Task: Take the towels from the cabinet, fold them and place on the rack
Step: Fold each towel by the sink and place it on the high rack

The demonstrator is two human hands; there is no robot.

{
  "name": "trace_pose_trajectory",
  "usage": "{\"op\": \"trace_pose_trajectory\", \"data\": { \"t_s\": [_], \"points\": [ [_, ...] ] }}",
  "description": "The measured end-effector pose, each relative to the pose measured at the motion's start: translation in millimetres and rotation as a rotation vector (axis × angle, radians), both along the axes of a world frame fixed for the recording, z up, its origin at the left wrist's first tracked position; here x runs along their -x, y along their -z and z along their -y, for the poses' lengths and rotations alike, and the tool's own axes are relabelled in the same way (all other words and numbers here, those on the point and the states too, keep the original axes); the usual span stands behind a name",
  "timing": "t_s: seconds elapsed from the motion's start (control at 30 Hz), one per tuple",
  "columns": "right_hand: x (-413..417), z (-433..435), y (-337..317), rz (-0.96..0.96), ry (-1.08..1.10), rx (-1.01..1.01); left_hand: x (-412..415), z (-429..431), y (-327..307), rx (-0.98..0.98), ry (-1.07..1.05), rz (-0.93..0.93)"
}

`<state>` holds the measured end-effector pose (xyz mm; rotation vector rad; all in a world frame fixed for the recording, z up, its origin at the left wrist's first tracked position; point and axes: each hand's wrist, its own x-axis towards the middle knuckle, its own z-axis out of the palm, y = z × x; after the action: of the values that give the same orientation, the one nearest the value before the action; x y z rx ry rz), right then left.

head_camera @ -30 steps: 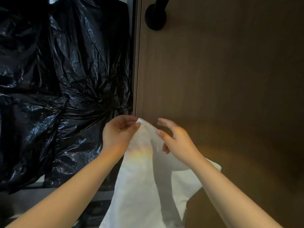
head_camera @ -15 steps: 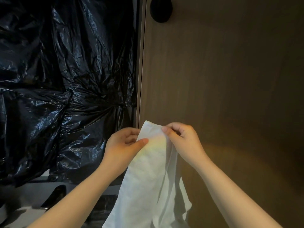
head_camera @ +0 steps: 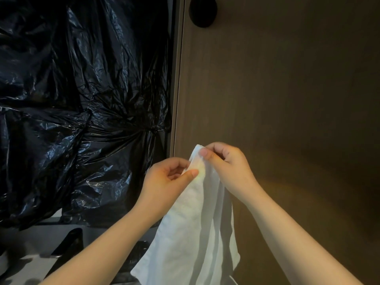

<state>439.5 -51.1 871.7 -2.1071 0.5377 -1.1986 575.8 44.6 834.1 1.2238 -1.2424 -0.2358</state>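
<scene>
A white towel point(head_camera: 193, 229) hangs in front of me, gathered into long vertical folds, its lower part running out of the bottom of the view. My left hand point(head_camera: 164, 182) pinches its top edge between thumb and fingers. My right hand point(head_camera: 226, 167) grips the top corner just beside and slightly above the left one. Both hands are close together in front of the brown wooden cabinet door point(head_camera: 277, 89). No rack is in view.
Crinkled black plastic bags point(head_camera: 82, 99) fill the open space left of the door. A round black knob point(head_camera: 203, 12) sits at the door's top. Below the bags lies a grey ledge point(head_camera: 24, 249) with a dark object point(head_camera: 70, 241) on it.
My hands have drawn together at the towel's top. The right hand went from open fingers to a grip on the corner, and the towel has narrowed into hanging folds.
</scene>
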Motion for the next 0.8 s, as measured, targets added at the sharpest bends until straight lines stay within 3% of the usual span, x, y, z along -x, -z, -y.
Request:
{"op": "trace_pose_trajectory", "data": {
  "t_s": [0.3,0.8],
  "points": [
    [12,18,-35,0.216,0.159,0.060,0,5,-4,-0.137,0.062,0.084],
    [43,37,-67,0.227,0.283,0.108,-27,14,9,-0.306,-0.040,0.253]
  ]
}}
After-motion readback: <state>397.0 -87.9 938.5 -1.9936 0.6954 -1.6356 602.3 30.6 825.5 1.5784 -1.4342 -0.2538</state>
